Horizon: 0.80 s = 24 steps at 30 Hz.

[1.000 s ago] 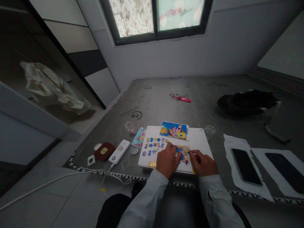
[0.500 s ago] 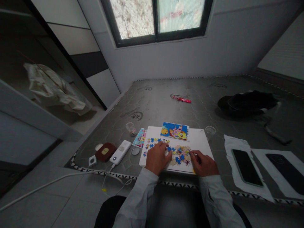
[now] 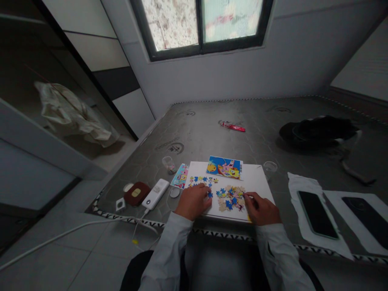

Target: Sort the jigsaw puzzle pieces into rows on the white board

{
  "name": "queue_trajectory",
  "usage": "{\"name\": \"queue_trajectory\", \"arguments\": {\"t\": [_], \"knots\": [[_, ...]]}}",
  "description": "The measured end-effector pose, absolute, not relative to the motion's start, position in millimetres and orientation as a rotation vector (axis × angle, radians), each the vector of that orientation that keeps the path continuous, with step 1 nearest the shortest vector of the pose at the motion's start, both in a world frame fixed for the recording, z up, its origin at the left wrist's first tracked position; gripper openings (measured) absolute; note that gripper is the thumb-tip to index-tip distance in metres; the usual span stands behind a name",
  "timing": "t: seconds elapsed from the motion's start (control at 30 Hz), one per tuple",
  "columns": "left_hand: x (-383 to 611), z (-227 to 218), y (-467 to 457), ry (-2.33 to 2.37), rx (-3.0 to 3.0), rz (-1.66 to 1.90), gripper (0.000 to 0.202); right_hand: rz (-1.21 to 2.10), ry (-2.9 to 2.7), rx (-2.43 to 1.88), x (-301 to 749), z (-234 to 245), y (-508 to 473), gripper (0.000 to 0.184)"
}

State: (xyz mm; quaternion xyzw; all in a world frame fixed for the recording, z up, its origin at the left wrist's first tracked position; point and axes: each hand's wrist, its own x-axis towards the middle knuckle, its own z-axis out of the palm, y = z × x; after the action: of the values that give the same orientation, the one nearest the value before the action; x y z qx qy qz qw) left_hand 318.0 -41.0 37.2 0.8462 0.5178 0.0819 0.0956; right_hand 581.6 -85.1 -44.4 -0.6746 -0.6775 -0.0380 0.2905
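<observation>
A jigsaw puzzle of bright cartoon pieces lies on a white board (image 3: 256,182), with a part-joined patch (image 3: 230,199) at its middle. Loose blue and yellow pieces (image 3: 200,179) are scattered to the left of the patch. My left hand (image 3: 192,201) rests on the board's left edge, fingertips beside some blue pieces. My right hand (image 3: 261,209) sits at the patch's right edge with thumb and finger pinched. Whether they hold a piece is hidden. A picture card (image 3: 223,167) lies along the board's far edge.
A power bank (image 3: 155,194), dark red pouch (image 3: 136,193) and small puzzle box (image 3: 181,176) lie left of the board on a grey mattress (image 3: 194,137). Several phones (image 3: 317,214) lie on white cloths to the right. A clear cup (image 3: 270,166) stands beyond the board.
My left hand has slid left, away from the patch, uncovering more pieces. My right hand has stayed at the patch's right edge. The view has shifted slightly.
</observation>
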Motion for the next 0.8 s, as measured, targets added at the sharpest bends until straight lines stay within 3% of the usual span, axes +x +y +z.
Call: {"name": "queue_trajectory", "arguments": {"t": [0.8], "knots": [[322.9,36.5,-36.1,1.534,2.508,0.238,0.020,-0.126,-1.810,-1.778,581.7,-44.1,-84.3,0.029]]}}
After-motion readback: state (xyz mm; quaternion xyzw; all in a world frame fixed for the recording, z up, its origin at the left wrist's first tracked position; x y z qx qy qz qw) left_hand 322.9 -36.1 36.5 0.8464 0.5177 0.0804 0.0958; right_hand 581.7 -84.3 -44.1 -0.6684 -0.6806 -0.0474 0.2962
